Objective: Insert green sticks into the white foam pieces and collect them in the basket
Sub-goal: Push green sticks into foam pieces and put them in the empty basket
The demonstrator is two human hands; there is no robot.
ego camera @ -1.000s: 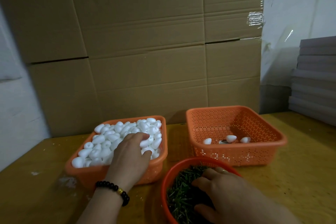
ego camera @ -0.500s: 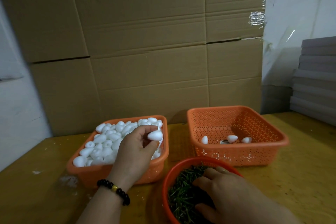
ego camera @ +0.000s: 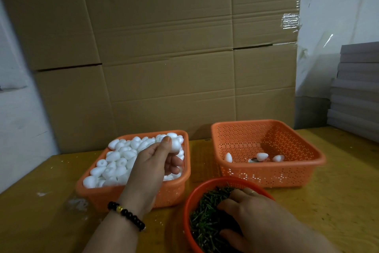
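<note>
The left hand (ego camera: 151, 162) pinches one white foam piece (ego camera: 174, 145) between thumb and fingertips, lifted just above the full tray of foam pieces (ego camera: 131, 191) beneath its fingers. The right hand (ego camera: 252, 211) rests in the round bowl (ego camera: 187, 207) with fingers curled down among the green sticks (ego camera: 205, 215); whether they hold one cannot be told. Beyond those fingers, the basket (ego camera: 287, 172) holds only about four finished pieces (ego camera: 262, 156), so the job looks barely begun, with most foam left.
</note>
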